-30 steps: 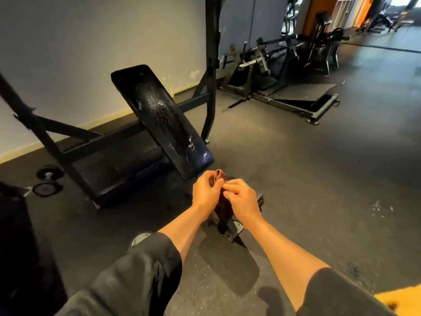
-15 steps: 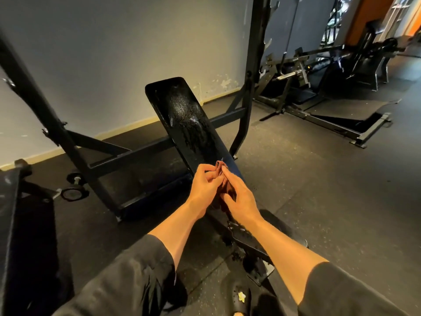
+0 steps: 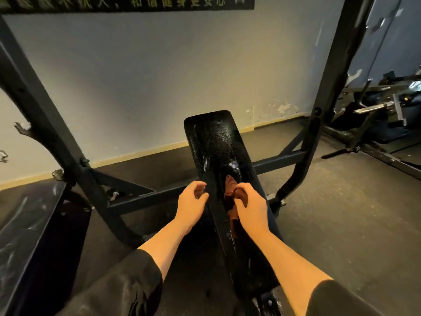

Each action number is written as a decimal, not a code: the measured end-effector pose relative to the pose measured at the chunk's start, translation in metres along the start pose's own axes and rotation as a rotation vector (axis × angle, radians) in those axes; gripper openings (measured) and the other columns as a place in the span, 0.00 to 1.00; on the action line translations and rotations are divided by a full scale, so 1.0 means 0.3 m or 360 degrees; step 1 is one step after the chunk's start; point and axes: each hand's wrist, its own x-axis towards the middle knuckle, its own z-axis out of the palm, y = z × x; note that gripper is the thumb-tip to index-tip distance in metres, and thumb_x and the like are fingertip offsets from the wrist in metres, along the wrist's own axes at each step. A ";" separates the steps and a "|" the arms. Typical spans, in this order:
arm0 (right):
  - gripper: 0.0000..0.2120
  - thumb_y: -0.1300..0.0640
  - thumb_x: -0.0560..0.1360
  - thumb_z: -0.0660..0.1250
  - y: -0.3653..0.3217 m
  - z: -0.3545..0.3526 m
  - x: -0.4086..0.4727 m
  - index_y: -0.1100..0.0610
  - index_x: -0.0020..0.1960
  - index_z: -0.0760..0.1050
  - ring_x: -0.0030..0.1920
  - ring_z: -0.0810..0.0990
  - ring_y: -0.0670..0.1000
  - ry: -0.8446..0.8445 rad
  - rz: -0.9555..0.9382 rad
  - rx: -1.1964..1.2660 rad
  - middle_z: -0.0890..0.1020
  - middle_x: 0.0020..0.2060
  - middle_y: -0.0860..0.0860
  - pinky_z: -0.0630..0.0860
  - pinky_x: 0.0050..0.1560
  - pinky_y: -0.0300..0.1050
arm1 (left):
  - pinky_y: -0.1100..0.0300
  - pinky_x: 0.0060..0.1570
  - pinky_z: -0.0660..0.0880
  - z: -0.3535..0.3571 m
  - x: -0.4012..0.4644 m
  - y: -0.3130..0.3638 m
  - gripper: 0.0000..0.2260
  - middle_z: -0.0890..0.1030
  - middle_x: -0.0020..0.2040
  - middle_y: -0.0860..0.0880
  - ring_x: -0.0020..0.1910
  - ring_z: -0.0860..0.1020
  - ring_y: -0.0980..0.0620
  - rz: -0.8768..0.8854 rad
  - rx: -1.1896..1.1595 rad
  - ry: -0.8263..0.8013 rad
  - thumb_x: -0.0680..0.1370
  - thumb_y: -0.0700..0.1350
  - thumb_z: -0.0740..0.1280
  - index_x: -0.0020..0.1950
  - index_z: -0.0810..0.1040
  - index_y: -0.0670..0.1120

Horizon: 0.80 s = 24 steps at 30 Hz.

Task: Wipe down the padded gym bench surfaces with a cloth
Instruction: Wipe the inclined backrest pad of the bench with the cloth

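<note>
The bench pad (image 3: 217, 156) runs long and black from the lower middle of the view up toward the wall (image 3: 159, 76), speckled with wet droplets and pale smears near its far end; the right hand (image 3: 249, 206) sits over the pad's right half, fingers curled round a reddish-brown cloth (image 3: 230, 192); the cloth is bunched in that grip, one end poking up past the fingers toward the wet patch, the other trailing down along the pad under the wrist; it lies against the pad surface, just left of the palm. The left hand (image 3: 192, 201) hovers at the pad's left edge, fingers loosely curled with the thumb near the fingertips, holding nothing, apart from the cloth; whether it touches the pad edge is unclear. Black rack uprights (image 3: 323, 106) stand either side of the pad, joined by a crossbar behind it; another dark pad (image 3: 25, 236) shows at the left edge; more gym gear (image 3: 387, 115) stands far right on the dark floor (image 3: 341, 213).
</note>
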 end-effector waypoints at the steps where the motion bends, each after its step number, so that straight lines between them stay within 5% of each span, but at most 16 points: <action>1: 0.14 0.63 0.76 0.65 0.008 0.019 0.050 0.50 0.59 0.75 0.51 0.75 0.43 -0.0028 -0.0012 0.0000 0.79 0.51 0.46 0.72 0.57 0.38 | 0.74 0.48 0.68 -0.005 0.035 -0.009 0.13 0.78 0.55 0.51 0.56 0.76 0.55 -0.0009 0.0044 0.0019 0.77 0.35 0.66 0.60 0.77 0.46; 4: 0.16 0.63 0.76 0.67 0.017 0.081 0.171 0.53 0.62 0.76 0.55 0.75 0.43 -0.0109 -0.0032 0.0094 0.78 0.54 0.46 0.67 0.57 0.33 | 0.62 0.60 0.69 -0.024 0.131 -0.036 0.16 0.76 0.61 0.51 0.61 0.73 0.54 -0.0027 0.0196 0.0061 0.77 0.37 0.66 0.64 0.74 0.46; 7: 0.18 0.65 0.76 0.66 0.015 0.132 0.266 0.55 0.64 0.75 0.59 0.75 0.46 -0.0184 -0.0080 0.0161 0.78 0.57 0.47 0.70 0.61 0.38 | 0.53 0.67 0.67 -0.040 0.223 -0.036 0.19 0.73 0.66 0.50 0.66 0.69 0.51 0.0002 0.0401 0.0073 0.77 0.39 0.67 0.68 0.71 0.47; 10: 0.19 0.67 0.75 0.65 0.008 0.169 0.341 0.58 0.66 0.74 0.63 0.74 0.49 -0.0214 -0.0097 0.0178 0.76 0.62 0.51 0.69 0.67 0.45 | 0.53 0.69 0.64 -0.043 0.308 -0.019 0.21 0.71 0.69 0.50 0.69 0.66 0.51 0.0026 0.0534 0.0055 0.78 0.40 0.66 0.70 0.69 0.48; 15: 0.21 0.68 0.76 0.64 0.005 0.197 0.486 0.56 0.67 0.73 0.64 0.73 0.48 -0.0216 -0.0139 0.0128 0.75 0.63 0.49 0.64 0.64 0.33 | 0.56 0.68 0.62 -0.024 0.460 0.003 0.23 0.69 0.70 0.50 0.70 0.64 0.50 0.0099 0.0685 0.0056 0.77 0.41 0.67 0.71 0.68 0.49; 24: 0.21 0.65 0.77 0.64 0.062 0.358 0.809 0.52 0.68 0.73 0.63 0.74 0.48 -0.0200 -0.0146 -0.0100 0.75 0.63 0.47 0.69 0.65 0.41 | 0.59 0.69 0.58 0.019 0.830 -0.067 0.23 0.68 0.70 0.50 0.72 0.59 0.53 0.0244 0.0801 0.0005 0.77 0.41 0.67 0.71 0.67 0.49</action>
